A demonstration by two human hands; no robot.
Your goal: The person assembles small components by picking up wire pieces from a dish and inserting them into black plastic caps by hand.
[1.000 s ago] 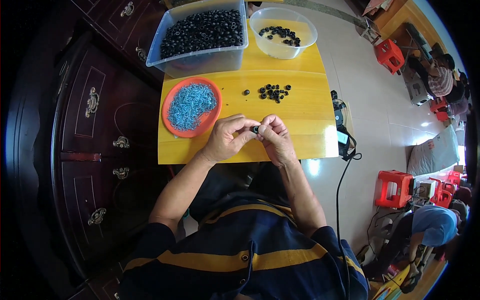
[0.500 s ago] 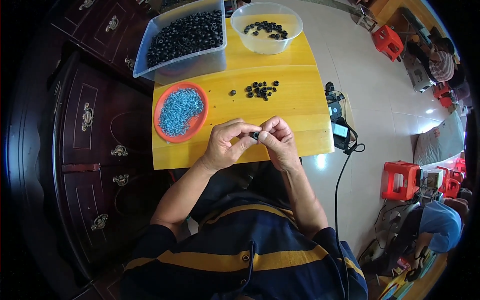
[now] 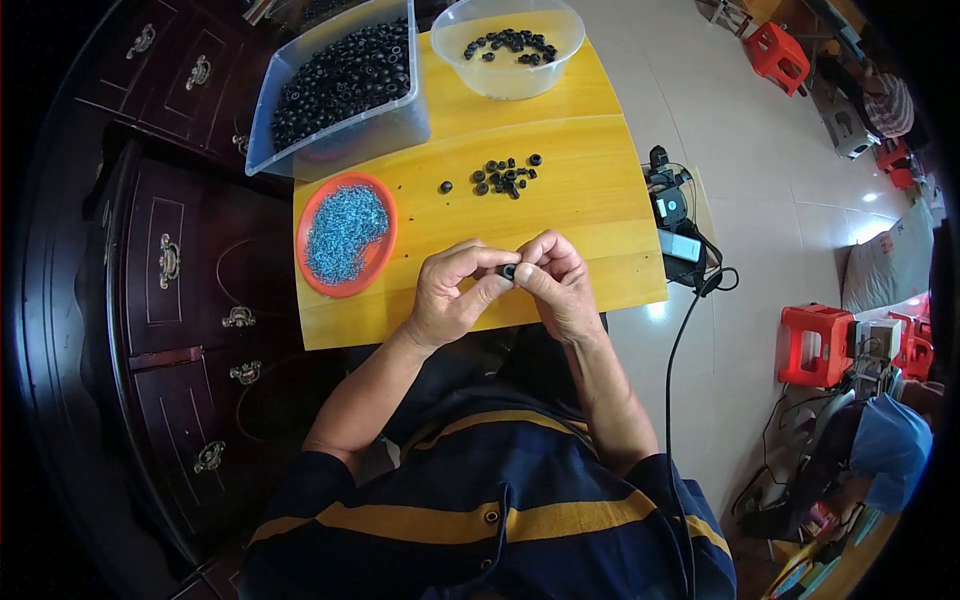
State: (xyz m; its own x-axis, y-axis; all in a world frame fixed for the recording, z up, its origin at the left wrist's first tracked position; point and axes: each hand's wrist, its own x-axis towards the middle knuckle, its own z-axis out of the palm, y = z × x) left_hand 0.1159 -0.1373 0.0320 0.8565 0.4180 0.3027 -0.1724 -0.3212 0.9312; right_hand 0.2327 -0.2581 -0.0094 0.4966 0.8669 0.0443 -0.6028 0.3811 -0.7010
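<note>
Between my two hands, over the near part of the yellow table (image 3: 420, 290), is a small round black part (image 3: 509, 271) with a hole in its middle. My left hand (image 3: 450, 292) pinches it from the left with thumb and forefinger. Thumb and fingers of my right hand (image 3: 556, 280) close on its right side; whether they hold a second small piece is hidden. Beyond the hands lies a loose group of similar black parts (image 3: 497, 178), with a single black part (image 3: 446, 187) to its left. An orange plate (image 3: 391, 262) bears a heap of small silvery-blue pieces (image 3: 345, 232).
A clear bin (image 3: 385, 135) full of black parts stands at the far left, a clear round bowl (image 3: 510, 82) with several more beside it. Dark drawers (image 3: 180, 270) flank the left. A black cable (image 3: 683, 345) hangs at right. Red stools (image 3: 815, 345) and other people are farther right.
The view has shifted slightly, so the table and its things sit a little further left. My hands keep the same pinch on the black part.
</note>
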